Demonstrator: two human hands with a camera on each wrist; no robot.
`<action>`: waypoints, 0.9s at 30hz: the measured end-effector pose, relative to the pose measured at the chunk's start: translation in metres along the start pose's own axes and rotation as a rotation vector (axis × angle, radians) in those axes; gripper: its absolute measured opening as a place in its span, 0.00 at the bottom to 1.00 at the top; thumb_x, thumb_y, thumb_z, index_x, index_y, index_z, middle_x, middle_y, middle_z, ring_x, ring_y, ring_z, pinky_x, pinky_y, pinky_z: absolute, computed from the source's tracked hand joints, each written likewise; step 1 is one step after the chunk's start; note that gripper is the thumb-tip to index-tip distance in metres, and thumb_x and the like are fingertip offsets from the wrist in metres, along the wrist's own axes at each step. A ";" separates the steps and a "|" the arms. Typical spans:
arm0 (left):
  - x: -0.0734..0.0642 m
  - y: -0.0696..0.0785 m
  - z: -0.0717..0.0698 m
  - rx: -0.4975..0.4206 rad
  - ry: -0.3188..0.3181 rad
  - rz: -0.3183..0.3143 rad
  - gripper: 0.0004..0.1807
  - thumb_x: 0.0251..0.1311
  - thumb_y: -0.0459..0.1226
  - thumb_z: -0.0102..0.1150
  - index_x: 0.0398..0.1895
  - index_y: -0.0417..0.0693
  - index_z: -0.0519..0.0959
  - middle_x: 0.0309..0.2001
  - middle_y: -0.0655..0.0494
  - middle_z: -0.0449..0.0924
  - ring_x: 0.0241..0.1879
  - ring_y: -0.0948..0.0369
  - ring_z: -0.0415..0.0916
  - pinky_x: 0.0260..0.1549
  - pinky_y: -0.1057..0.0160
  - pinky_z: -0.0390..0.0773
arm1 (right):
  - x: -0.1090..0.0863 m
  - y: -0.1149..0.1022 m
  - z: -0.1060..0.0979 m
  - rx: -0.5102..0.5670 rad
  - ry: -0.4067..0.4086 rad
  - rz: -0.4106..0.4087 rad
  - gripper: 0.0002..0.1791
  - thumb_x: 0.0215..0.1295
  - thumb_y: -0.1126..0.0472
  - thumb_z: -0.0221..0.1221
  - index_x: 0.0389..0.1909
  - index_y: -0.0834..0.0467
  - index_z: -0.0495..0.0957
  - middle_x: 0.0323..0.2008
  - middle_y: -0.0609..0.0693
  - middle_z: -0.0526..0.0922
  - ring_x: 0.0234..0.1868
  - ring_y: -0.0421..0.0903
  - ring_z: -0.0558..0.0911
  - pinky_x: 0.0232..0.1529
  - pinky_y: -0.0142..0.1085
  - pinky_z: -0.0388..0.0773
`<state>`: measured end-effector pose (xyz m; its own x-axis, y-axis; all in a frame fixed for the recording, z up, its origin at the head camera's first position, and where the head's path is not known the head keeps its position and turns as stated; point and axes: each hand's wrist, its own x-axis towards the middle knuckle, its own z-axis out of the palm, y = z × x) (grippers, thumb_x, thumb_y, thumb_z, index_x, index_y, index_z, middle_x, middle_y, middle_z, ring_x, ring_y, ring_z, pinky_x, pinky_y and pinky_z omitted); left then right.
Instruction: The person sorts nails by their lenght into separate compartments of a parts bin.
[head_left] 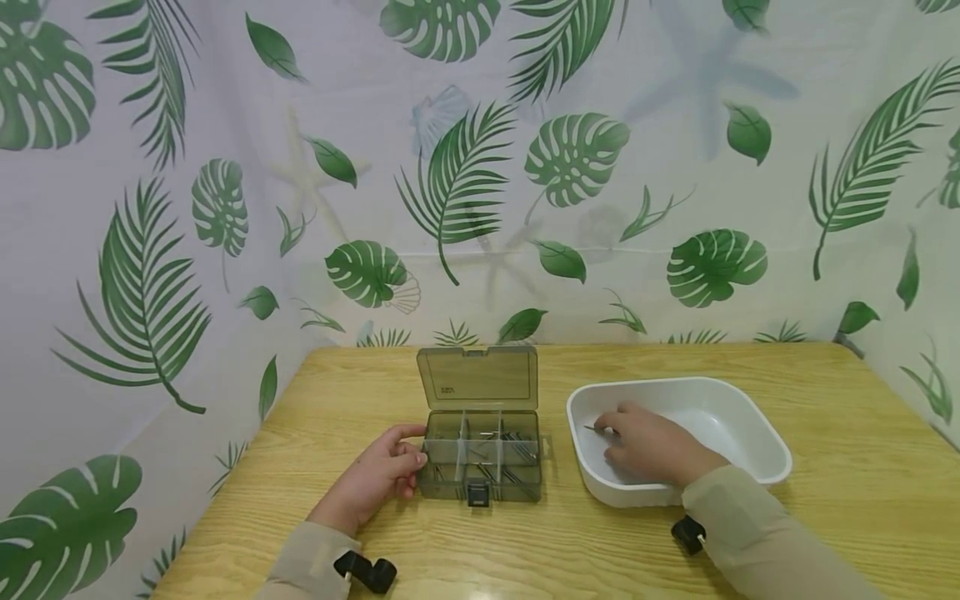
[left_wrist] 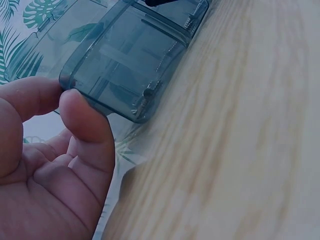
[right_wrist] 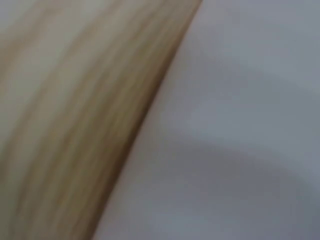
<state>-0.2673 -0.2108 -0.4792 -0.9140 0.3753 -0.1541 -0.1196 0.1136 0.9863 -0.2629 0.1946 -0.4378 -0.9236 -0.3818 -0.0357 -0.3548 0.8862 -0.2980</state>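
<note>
A smoky translucent compartment box point(head_left: 483, 458) stands open on the wooden table point(head_left: 840, 525), its lid point(head_left: 478, 377) tilted back; several thin metal pins lie in its compartments. My left hand point(head_left: 378, 482) holds the box's left end, thumb and fingers against its corner point(left_wrist: 75, 82). My right hand point(head_left: 645, 446) is inside a white plastic tub point(head_left: 757, 442) and pinches a thin metal pin point(head_left: 592, 429) at its fingertips. The right wrist view is a blur of the table point(right_wrist: 65, 125) and the white tub wall point(right_wrist: 240, 140).
Leaf-printed white curtains point(head_left: 465, 167) close off the table at the back and on both sides. Bare table surface lies right of the tub and in front of the box. Black wrist straps point(head_left: 365, 572) show at both sleeves.
</note>
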 end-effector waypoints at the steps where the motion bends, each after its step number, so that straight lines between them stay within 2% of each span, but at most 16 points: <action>1: 0.000 0.000 0.000 0.000 0.000 0.002 0.30 0.72 0.32 0.54 0.75 0.41 0.59 0.39 0.49 0.71 0.28 0.59 0.68 0.25 0.64 0.76 | 0.000 0.000 0.000 -0.004 -0.007 -0.001 0.19 0.65 0.59 0.65 0.56 0.57 0.82 0.44 0.51 0.76 0.39 0.45 0.76 0.45 0.48 0.77; 4: 0.001 0.000 -0.001 0.004 0.000 0.010 0.30 0.72 0.32 0.54 0.75 0.41 0.60 0.39 0.49 0.71 0.28 0.59 0.69 0.25 0.64 0.76 | 0.000 0.001 0.001 0.001 -0.011 0.003 0.14 0.65 0.59 0.65 0.51 0.55 0.83 0.41 0.49 0.75 0.36 0.43 0.73 0.42 0.46 0.76; 9: 0.001 0.001 -0.002 0.011 -0.003 0.012 0.31 0.72 0.32 0.55 0.75 0.41 0.60 0.39 0.49 0.71 0.27 0.59 0.69 0.25 0.64 0.76 | 0.000 0.003 0.002 0.004 -0.001 0.001 0.04 0.64 0.60 0.66 0.37 0.51 0.80 0.36 0.46 0.74 0.34 0.42 0.72 0.39 0.43 0.75; 15: 0.002 0.001 -0.003 0.014 -0.003 0.012 0.31 0.72 0.32 0.55 0.75 0.41 0.60 0.38 0.49 0.72 0.27 0.59 0.70 0.25 0.64 0.77 | 0.002 0.004 0.003 -0.015 -0.034 -0.020 0.09 0.64 0.64 0.63 0.26 0.50 0.77 0.26 0.42 0.74 0.28 0.42 0.70 0.33 0.40 0.71; 18: 0.002 0.002 -0.002 0.012 -0.003 0.015 0.30 0.72 0.31 0.54 0.75 0.40 0.59 0.38 0.49 0.72 0.27 0.59 0.70 0.25 0.64 0.76 | 0.002 0.004 0.002 -0.014 -0.032 -0.012 0.10 0.64 0.65 0.61 0.24 0.50 0.75 0.23 0.41 0.74 0.27 0.41 0.71 0.32 0.39 0.71; 22: 0.002 0.002 -0.001 0.010 -0.002 0.019 0.30 0.72 0.31 0.54 0.75 0.39 0.59 0.39 0.49 0.71 0.27 0.60 0.69 0.25 0.64 0.76 | 0.000 0.004 0.001 0.019 0.010 0.020 0.10 0.64 0.64 0.59 0.24 0.50 0.74 0.22 0.42 0.73 0.26 0.41 0.71 0.32 0.39 0.70; 27: 0.002 0.002 -0.001 0.009 0.002 0.015 0.30 0.71 0.31 0.54 0.75 0.39 0.59 0.39 0.49 0.71 0.27 0.59 0.69 0.25 0.64 0.76 | 0.001 -0.004 -0.007 0.096 0.068 0.033 0.08 0.70 0.62 0.60 0.30 0.51 0.76 0.26 0.43 0.75 0.28 0.42 0.72 0.33 0.39 0.71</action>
<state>-0.2696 -0.2112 -0.4776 -0.9163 0.3755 -0.1389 -0.1020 0.1166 0.9879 -0.2635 0.1928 -0.4303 -0.9434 -0.3312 0.0164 -0.3114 0.8677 -0.3875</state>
